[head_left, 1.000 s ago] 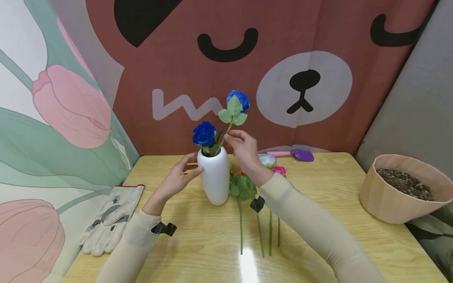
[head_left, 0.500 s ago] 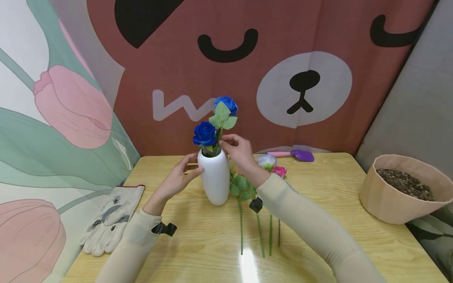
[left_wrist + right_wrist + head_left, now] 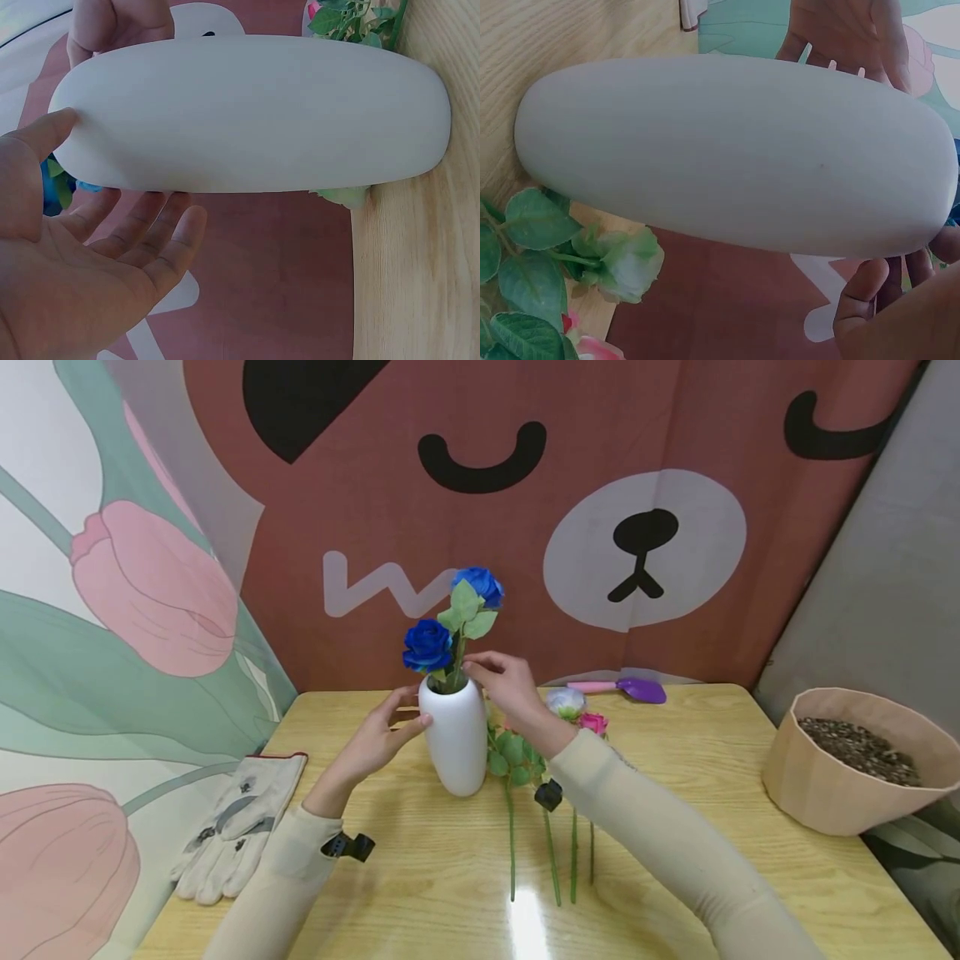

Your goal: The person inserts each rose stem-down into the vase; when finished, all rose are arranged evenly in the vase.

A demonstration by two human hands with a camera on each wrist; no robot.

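Top-heavy and lightly steadied

The white vase point(image 3: 457, 739) stands upright on the table point(image 3: 420, 877), an upper blue rose point(image 3: 480, 587) and lower blue rose point(image 3: 426, 646) in its mouth. The left hand point(image 3: 372, 737) braces its upper sides, thumb opposite spread fingers. The right hand point(image 3: 513, 689) bends its fingers beside the stems point(image 3: 460, 657); whether they pinch one is unclear. A sideways knock could tip it.

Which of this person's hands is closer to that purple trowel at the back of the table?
The right hand. It is beside the mouth of the white vase, left of the purple trowel; the left hand is farther away, touching the vase's left side.
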